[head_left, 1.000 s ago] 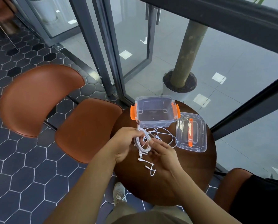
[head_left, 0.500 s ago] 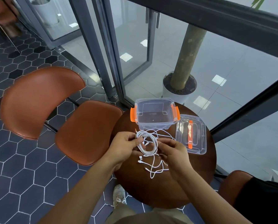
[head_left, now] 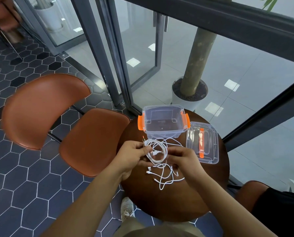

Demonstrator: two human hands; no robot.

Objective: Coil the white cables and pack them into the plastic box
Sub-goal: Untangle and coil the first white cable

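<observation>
Now both hands' fingers pinch the coiled white cable (head_left: 157,152) above the table (head_left: 177,199).

Both forearms are bare from the elbows down, with no sleeves reaching them. The left hand (head_left: 132,155) and the right hand (head_left: 185,161) wear no gloves, rings or watch that can be made out. Below the hands, at the bottom edge of the head view, a khaki or olive garment (head_left: 160,231) covers the torso and lap. Below the left hand, a pale sneaker (head_left: 127,210) with light laces shows on one foot, under a trouser leg of the same khaki tone.
</observation>
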